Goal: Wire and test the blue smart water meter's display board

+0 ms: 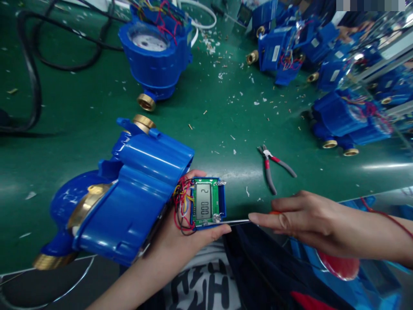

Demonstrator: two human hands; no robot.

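Observation:
A small green circuit board with a display point(204, 202) sits in a blue frame, held in my left hand point(190, 237), with the thumb along its lower edge. Red, black and yellow wires point(183, 204) run from its left side toward a large blue meter housing point(129, 198) lying on its side, next to my left forearm. My right hand point(300, 219) is closed around the orange handle of a screwdriver point(240, 222), index finger stretched along it. The thin metal shaft reaches the board's lower edge; its tip is too small to make out.
Red-and-grey pliers point(269, 168) lie on the green table point(226, 116) among scraps. Another blue meter point(155, 56) stands at the back, near a black cable point(29, 56). More blue meters point(338, 116) crowd the right. Blue bins point(377, 271) sit below the table edge.

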